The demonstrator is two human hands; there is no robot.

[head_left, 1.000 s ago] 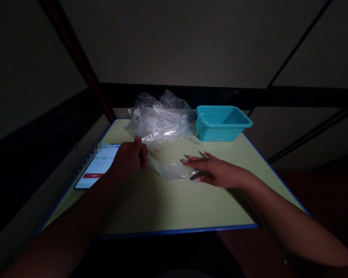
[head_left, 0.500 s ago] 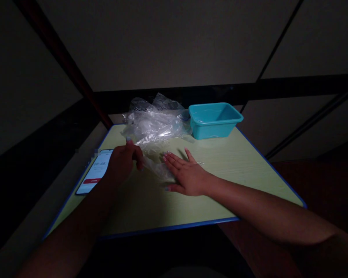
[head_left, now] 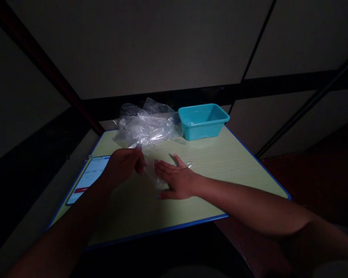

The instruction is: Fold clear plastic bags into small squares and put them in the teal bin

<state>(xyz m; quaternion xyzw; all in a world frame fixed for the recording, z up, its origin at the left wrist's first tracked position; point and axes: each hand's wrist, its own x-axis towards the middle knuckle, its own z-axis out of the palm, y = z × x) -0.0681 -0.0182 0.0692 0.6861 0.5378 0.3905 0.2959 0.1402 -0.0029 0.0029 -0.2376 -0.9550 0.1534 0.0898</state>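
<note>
A thin clear plastic bag [head_left: 159, 183] lies on the table between my hands. My right hand [head_left: 176, 180] presses flat over it, palm down, with the fingers stretched out and the thumb apart. Part of the bag is hidden beneath this palm, and a bit of clear plastic sticks out past its far side. My left hand [head_left: 128, 164] is closed, its fingers pinching the bag's left side, close to the right fingertips. How much plastic is in that pinch is hard to see in the dim light.
Behind my hands, a crumpled heap of clear plastic bags [head_left: 150, 127] sits at the table's back edge. To its right stands a turquoise plastic bin [head_left: 204, 130]. A lit phone [head_left: 88, 175] lies at the left, partly behind my left forearm. The pale table [head_left: 234, 170] has blue edging; a panelled wall rises behind.
The view has shifted, so the table things appear further left. Over the table, my left hand has come right, nearer my right hand, which stays flat on the bag.
</note>
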